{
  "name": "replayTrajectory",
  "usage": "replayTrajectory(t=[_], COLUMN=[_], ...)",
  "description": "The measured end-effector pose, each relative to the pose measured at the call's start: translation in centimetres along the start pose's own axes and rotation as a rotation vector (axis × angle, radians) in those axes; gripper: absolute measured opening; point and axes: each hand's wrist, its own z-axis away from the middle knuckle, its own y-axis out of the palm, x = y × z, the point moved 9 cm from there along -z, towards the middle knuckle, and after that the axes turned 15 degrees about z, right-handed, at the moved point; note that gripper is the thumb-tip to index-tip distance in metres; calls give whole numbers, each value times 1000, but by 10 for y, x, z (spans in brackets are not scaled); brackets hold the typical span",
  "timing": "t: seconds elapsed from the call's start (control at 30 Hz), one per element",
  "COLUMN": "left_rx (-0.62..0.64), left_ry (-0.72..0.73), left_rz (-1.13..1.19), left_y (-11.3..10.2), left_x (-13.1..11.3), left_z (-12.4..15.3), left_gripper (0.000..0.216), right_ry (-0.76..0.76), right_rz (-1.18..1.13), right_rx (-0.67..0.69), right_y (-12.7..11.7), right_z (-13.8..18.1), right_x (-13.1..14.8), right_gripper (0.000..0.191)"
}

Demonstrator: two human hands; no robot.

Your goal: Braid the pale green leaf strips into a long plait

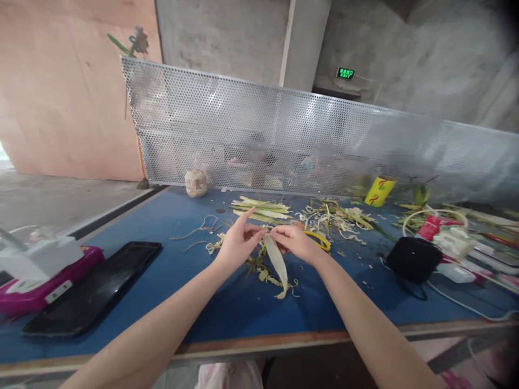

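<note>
Both my hands meet above the blue table [227, 308]. My left hand [237, 243] and my right hand [294, 241] pinch the top of a pale leaf strip [278, 262], which hangs down between them and curls at its lower end. Shredded leaf scraps [263, 273] lie on the table just under my hands. A bundle of flat green-yellow leaf strips [261, 209] lies behind my hands, toward the mesh panel.
A black tray [97, 289] and a pink-and-white box [44, 270] sit at the left. A black pouch [413, 260], cables and red tools crowd the right. A yellow cup [379, 192], a pale lump [195, 182] and a perforated metal panel [284, 135] stand at the back.
</note>
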Motion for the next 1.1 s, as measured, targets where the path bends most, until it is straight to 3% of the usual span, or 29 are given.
replayTrajectory(t=[0.27,1.1], left_rx=[26,47], left_ry=[-57,71], left_rz=[62,-77], left_y=[2,1], left_x=[5,-2], left_z=[0,-1], left_gripper=[70,63], right_ry=[2,-30], right_rz=[19,126], right_rx=[-3,31], right_y=[0,4], right_z=[0,2], right_x=[1,8], right_gripper=[31,33])
